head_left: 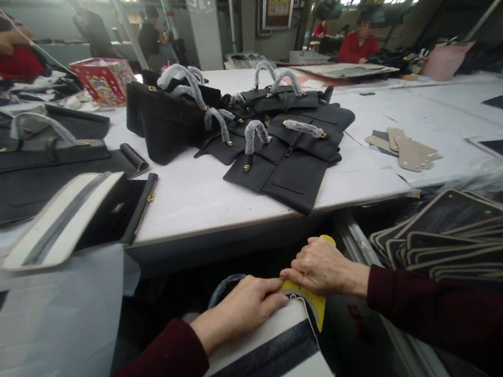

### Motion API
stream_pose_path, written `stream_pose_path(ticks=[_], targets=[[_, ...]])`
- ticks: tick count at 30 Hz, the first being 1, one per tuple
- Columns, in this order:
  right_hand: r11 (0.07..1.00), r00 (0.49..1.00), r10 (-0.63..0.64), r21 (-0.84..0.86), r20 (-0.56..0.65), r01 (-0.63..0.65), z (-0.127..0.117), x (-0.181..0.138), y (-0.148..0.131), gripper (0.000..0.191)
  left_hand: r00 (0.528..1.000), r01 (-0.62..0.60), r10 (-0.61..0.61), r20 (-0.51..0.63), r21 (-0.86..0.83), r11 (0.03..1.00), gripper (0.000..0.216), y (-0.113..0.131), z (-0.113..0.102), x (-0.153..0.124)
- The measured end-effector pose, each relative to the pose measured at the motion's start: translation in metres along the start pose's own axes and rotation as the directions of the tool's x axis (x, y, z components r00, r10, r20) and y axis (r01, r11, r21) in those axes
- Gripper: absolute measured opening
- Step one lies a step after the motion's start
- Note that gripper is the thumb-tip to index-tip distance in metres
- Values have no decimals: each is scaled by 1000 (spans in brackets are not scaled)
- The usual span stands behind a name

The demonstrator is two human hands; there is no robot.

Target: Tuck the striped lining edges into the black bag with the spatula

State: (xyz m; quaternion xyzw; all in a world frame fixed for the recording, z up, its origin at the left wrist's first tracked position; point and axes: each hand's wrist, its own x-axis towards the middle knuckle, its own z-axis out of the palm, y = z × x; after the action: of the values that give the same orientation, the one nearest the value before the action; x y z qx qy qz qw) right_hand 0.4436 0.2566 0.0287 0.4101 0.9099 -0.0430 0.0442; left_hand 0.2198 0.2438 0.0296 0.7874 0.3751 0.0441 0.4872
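Observation:
My left hand (pixel 242 307) lies on the upper edge of a white panel with a dark stripe (pixel 271 362) in my lap, fingers curled and pinching that edge. My right hand (pixel 322 268) is closed over a yellow curved tool (pixel 314 307), pressing it against the same corner of the panel. The two hands touch at their fingertips. Both sleeves are dark red. What lies under the right palm is hidden.
The white table (pixel 198 194) ahead carries several black handbags with wrapped handles (pixel 273 143), a white striped panel (pixel 62 219) at left and beige cut pieces (pixel 404 150) at right. Stacked black panels (pixel 460 231) sit at my right. Other people work at the back.

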Motion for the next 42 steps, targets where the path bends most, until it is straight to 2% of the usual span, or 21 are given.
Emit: stream_pose_path(ticks=[17, 27, 30, 33, 36, 39, 42], targets=[[993, 993, 115, 1, 23, -115, 8, -11, -15, 64, 997, -72, 71, 10, 141, 987, 33, -5, 8, -1], [957, 957, 286, 28, 56, -288, 17, -32, -42, 61, 993, -118, 115, 26, 144, 983, 40, -5, 16, -1], [942, 941, 330, 34, 72, -333, 15, -36, -53, 63, 995, -77, 76, 59, 5, 997, 43, -6, 13, -5], [930, 930, 362, 35, 73, -365, 11, -38, -63, 63, 992, 48, -23, 123, -207, 977, 59, -3, 4, -2], [921, 921, 385, 38, 64, -387, 8, -41, -72, 63, 978, 174, -127, 165, -316, 933, 74, 0, -1, 8], [904, 906, 418, 74, 62, -422, 10, -48, -76, 66, 965, 226, -150, 213, -397, 890, 66, -3, 3, 16], [858, 877, 473, 181, 86, -481, 16, -61, -73, 68, 969, 195, -101, 227, -439, 877, 60, -11, 9, 18]])
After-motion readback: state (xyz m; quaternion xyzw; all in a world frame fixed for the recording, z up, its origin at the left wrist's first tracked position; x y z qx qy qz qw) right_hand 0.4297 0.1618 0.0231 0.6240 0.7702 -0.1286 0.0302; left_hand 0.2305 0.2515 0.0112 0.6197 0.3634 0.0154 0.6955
